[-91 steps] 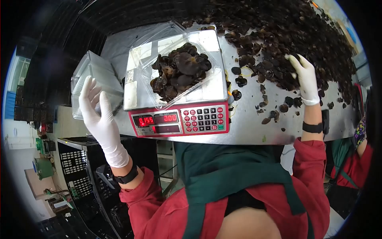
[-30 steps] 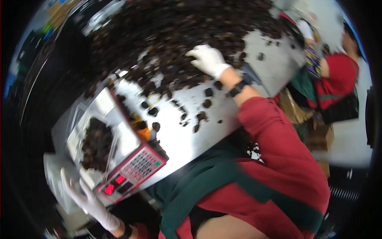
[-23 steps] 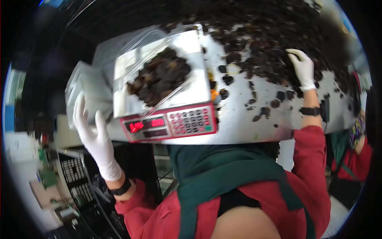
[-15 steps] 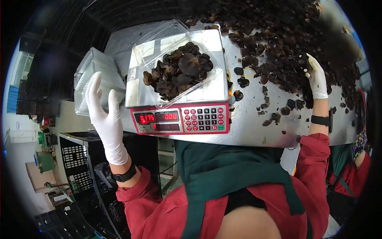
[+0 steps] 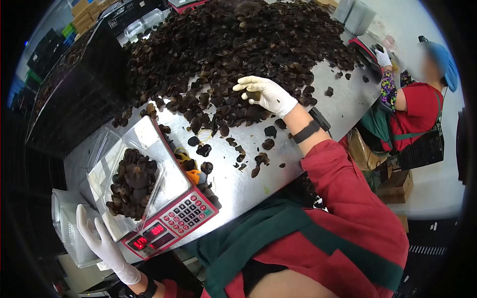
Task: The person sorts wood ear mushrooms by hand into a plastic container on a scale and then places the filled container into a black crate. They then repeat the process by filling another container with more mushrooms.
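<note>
My left hand, in a white glove, is open with fingers and thumb apart. It is beside the scale and the stack of clear plastic trays. A clear tray sits tilted across the scale's plate, heaped with dark wood ear mushrooms. Over the near edge of the big mushroom pile is my right hand, also gloved. Its fingers are curled around a small dark wood ear mushroom, partly hidden by them.
Loose mushroom pieces and an orange object lie right of the scale on the metal table. Black crates are stacked at the left. Across the table's right end, a co-worker in red reaches toward another scale.
The view has swung right, bringing the co-worker and more of the pile into sight. A dark mushroom piece now shows in my right fingers. My left hand stays open beside the scale.
</note>
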`<state>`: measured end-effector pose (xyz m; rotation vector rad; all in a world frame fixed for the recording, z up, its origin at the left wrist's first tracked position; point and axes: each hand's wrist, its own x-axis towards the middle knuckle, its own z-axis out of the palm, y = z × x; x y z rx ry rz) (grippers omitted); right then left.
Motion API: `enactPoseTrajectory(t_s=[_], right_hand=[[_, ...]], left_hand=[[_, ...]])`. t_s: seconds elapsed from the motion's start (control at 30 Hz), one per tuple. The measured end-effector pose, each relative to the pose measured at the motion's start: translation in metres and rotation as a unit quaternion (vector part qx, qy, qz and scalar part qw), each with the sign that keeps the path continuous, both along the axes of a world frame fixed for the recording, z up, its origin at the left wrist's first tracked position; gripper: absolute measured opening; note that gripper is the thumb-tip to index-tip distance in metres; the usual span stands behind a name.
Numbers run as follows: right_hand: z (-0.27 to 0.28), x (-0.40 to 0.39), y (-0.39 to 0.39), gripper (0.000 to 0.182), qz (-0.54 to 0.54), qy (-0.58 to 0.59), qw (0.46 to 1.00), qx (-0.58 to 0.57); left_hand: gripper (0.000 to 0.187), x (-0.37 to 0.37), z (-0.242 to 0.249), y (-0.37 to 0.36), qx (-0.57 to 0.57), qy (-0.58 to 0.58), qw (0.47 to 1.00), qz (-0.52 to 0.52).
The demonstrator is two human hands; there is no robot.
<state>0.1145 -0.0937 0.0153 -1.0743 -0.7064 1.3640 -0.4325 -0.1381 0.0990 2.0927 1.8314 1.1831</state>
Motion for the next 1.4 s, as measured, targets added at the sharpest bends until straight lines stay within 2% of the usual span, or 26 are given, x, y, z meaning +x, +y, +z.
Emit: enactPoseTrajectory(t_s=[0.23,0.3,0.37,0.43,0.5,0.57,0.6,0.7,0.73,0.83,0.9,0.97,1.03,1.13,1.17,1.23,1.3,1.37,1.4], right_hand=[[-0.003,0.006,0.004,0.021,-0.012,0.018,1.000,0.023],[0.010,0.001,0.001,0.021,0.070,0.126,0.988,0.061],[0.020,-0.012,-0.002,0.023,0.052,0.114,0.991,0.047],[0.029,-0.027,0.002,0.024,0.088,0.142,0.985,0.046],[0.040,-0.052,0.005,0.026,0.126,0.153,0.978,0.069],[0.056,-0.089,0.016,0.026,0.188,0.146,0.961,0.143],[0.065,-0.109,0.022,0.027,0.216,0.101,0.954,0.179],[0.110,-0.175,0.027,0.030,0.285,-0.014,0.946,0.157],[0.125,-0.198,0.025,0.034,0.306,-0.068,0.931,0.189],[0.116,-0.251,0.038,0.044,0.408,-0.092,0.875,0.243],[0.117,-0.274,0.038,0.052,0.418,-0.126,0.852,0.290],[0.123,-0.283,0.034,0.057,0.443,-0.132,0.839,0.287],[0.134,-0.290,0.026,0.060,0.452,-0.094,0.846,0.266],[0.120,-0.303,0.036,0.055,0.444,-0.090,0.833,0.318],[0.122,-0.305,0.038,0.052,0.432,-0.082,0.827,0.350],[0.130,-0.296,0.034,0.046,0.372,-0.201,0.848,0.319],[0.122,-0.296,0.039,0.036,0.307,-0.270,0.844,0.347],[0.103,-0.295,0.050,0.032,0.324,-0.286,0.833,0.346],[0.096,-0.296,0.053,0.029,0.342,-0.302,0.820,0.345]], left_hand=[[0.043,-0.004,-0.008,-0.005,-0.011,-0.017,1.000,0.009],[0.043,-0.003,-0.008,-0.005,-0.019,-0.011,1.000,0.008],[0.043,0.001,-0.007,-0.006,-0.016,-0.018,1.000,0.001],[0.042,0.007,-0.005,-0.006,-0.014,-0.022,1.000,0.003],[0.042,0.012,-0.004,-0.004,-0.004,-0.023,0.999,-0.025],[0.042,0.025,0.004,-0.004,-0.004,-0.048,0.998,-0.038],[0.042,0.029,0.007,-0.004,-0.002,-0.054,0.998,-0.040],[0.040,0.032,0.013,0.001,0.013,-0.036,0.998,-0.054],[0.040,0.033,0.015,0.002,0.015,-0.037,0.998,-0.053],[0.043,0.036,0.015,0.002,0.026,-0.050,0.997,-0.060],[0.043,0.045,0.019,-0.002,0.017,-0.063,0.995,-0.073],[0.045,0.057,0.024,-0.004,-0.008,-0.120,0.987,-0.108],[0.048,0.069,0.024,-0.007,-0.098,-0.250,0.958,-0.101],[0.052,0.077,0.026,0.005,-0.116,-0.416,0.887,-0.161],[0.047,0.074,0.022,0.012,-0.079,-0.440,0.879,-0.164],[0.039,0.060,0.028,0.017,-0.102,-0.407,0.895,-0.153],[0.023,0.051,0.022,0.021,-0.094,-0.393,0.904,-0.142],[0.020,0.049,0.013,0.022,-0.097,-0.378,0.912,-0.130],[0.020,0.050,0.010,0.022,-0.064,-0.246,0.959,-0.122]])
